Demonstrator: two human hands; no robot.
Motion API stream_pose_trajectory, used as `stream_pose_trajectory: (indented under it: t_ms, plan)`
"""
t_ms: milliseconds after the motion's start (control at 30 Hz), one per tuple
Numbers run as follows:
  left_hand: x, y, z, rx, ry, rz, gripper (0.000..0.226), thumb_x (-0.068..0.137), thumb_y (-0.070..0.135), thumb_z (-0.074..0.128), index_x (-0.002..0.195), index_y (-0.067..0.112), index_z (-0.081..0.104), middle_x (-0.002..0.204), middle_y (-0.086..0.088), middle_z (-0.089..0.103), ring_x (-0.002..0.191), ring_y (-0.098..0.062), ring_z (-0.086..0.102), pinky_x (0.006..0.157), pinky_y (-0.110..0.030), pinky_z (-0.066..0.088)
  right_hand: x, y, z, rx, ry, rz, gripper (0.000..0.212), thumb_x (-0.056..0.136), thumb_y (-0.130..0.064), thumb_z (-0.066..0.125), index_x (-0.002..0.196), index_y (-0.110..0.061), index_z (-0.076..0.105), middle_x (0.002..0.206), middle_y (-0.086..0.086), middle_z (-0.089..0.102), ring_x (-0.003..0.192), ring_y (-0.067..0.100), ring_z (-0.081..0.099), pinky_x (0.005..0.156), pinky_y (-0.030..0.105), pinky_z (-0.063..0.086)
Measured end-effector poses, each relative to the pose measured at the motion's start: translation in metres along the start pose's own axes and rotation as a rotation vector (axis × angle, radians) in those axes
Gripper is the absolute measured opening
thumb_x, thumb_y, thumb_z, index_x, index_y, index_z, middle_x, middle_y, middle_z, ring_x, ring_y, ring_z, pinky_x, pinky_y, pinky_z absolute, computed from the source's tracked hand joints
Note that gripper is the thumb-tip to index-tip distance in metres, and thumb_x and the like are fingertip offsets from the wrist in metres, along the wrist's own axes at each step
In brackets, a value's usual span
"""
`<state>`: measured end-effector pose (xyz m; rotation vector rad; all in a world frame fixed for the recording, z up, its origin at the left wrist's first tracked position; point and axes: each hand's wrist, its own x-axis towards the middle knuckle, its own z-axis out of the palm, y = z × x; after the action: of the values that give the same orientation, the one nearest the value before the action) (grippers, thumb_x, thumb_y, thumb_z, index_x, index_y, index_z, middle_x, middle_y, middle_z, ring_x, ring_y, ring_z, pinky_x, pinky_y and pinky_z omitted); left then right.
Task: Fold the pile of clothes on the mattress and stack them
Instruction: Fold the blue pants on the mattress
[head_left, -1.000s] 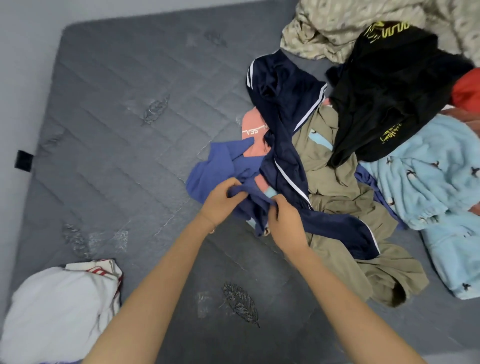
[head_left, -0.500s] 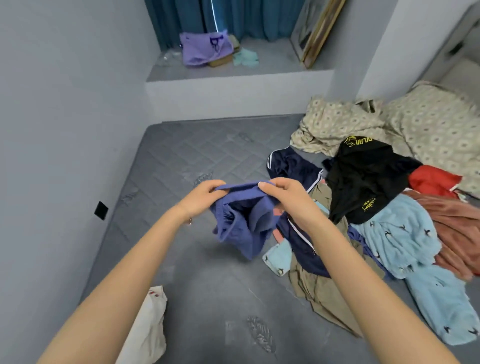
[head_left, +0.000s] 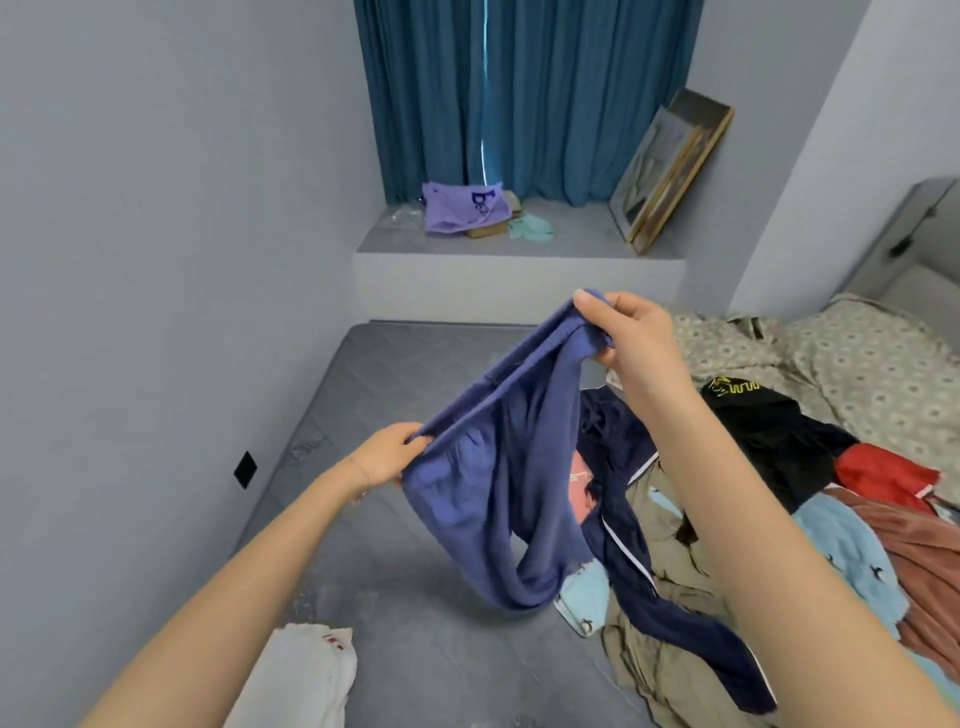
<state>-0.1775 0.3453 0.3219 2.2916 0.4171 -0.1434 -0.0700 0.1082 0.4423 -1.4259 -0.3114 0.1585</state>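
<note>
A blue-purple garment (head_left: 498, 499) hangs in the air above the grey mattress (head_left: 395, 395). My left hand (head_left: 387, 457) grips its lower left end. Higher up, my right hand (head_left: 628, 338) pinches its other end, so the top edge stretches slantwise between them and the rest sags in a loop. The pile of clothes (head_left: 779, 519) lies on the right: a navy piece with white stripes (head_left: 623, 525), a khaki one (head_left: 670, 644), a black one (head_left: 774, 431), a red one (head_left: 883, 473), light blue fleece (head_left: 841, 556) and a rust one (head_left: 924, 561).
A folded white garment (head_left: 301, 680) lies at the mattress's near left. A patterned beige blanket (head_left: 857, 364) covers the far right. Grey walls stand to the left and behind, with a ledge (head_left: 519, 249) holding a purple bag, framed pictures (head_left: 670, 171) and teal curtains.
Both hands lifted the blue-purple garment off the pile and drew apart, the right rising higher, so its edge is now stretched. My view tilted upward.
</note>
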Motion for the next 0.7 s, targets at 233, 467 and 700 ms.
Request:
stream_pose_trajectory:
  t_ms: [233,467,700]
  plan:
    - [-0.018,0.024,-0.080,-0.472,0.135,0.120,0.021,0.096,-0.001,0.047,0.085,0.018,0.048,0.057,0.005,0.055,0.045,-0.004,0.043,0.044,-0.014,0.036,0.009,0.005,-0.011,-0.046,0.124,0.021,0.002,0.092,-0.018,0.065,0.093,-0.019,0.063,0.076,0.001,0.062,0.069,0.013,0.059,0.056,0.021,0.049]
    - [-0.035,0.071,-0.135,-0.880,0.116,0.396,0.012,0.086,0.011,0.051,0.093,0.007,0.060,0.071,0.003,0.066,0.063,-0.006,0.061,0.057,-0.016,0.049,0.024,-0.030,-0.021,0.112,-0.066,-0.034,0.017,0.091,-0.022,0.063,0.080,-0.013,0.071,0.068,-0.002,0.067,0.066,0.008,0.062,0.059,0.020,0.050]
    - [-0.019,0.069,-0.126,-0.665,0.289,0.181,0.025,0.099,0.007,0.041,0.078,0.014,0.050,0.071,-0.004,0.046,0.064,-0.011,0.043,0.051,-0.017,0.038,0.024,-0.014,-0.022,-0.273,-0.164,-0.004,0.017,0.081,0.003,0.070,0.078,-0.014,0.067,0.078,0.004,0.062,0.079,0.014,0.057,0.075,0.028,0.045]
